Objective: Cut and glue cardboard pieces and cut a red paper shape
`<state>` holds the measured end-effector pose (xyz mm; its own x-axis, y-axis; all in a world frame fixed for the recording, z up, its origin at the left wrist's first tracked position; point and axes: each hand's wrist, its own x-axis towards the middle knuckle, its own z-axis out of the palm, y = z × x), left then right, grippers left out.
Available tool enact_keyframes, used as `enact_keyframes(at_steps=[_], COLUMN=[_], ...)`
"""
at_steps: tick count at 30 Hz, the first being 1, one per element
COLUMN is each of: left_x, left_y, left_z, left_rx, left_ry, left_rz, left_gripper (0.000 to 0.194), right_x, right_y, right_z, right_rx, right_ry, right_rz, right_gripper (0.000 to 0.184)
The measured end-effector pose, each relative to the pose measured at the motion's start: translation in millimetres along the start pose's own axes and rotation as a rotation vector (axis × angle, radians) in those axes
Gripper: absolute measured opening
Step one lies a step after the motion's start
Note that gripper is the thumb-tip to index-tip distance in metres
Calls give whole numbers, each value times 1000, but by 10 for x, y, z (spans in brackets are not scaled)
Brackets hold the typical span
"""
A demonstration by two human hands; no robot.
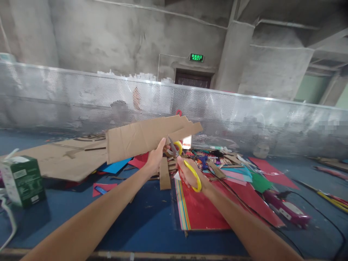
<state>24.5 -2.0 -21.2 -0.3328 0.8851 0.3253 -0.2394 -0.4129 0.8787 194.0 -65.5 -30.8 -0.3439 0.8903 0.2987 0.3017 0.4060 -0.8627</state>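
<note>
- The left hand [156, 156] pinches the cardboard piece [136, 139], thumb on its face, above the blue tabletop [146, 224].
- The right hand [190, 174] is curled around the yellow handles of the scissors [174, 148], blades at the cardboard's lower edge.
- Red paper [212, 214] lies below the right hand.
- The green box [23, 181] stands far left.

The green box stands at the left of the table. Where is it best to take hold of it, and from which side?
I would grip the green box by opposite upright walls, around mid-height, coming from its right and slightly above. It stands upright with flat faces, which should suit fingers and thumb; the white cable curves near its left front.
</note>
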Motion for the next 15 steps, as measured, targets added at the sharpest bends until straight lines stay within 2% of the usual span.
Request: enact_keyframes(at_steps=[8,15], left_x=[9,6], left_y=[-1,-3], left_z=[0,27], left_rx=[-45,-75], left_ry=[-30,-22], left_rz=[-5,-60], left_gripper=[48,47], right_x=[17,-83], right_y=[-20,-186], right_z=[-79,-451], right_rx=[164,109], right_ry=[-110,-240], right_rz=[35,48], right_gripper=[64,60])
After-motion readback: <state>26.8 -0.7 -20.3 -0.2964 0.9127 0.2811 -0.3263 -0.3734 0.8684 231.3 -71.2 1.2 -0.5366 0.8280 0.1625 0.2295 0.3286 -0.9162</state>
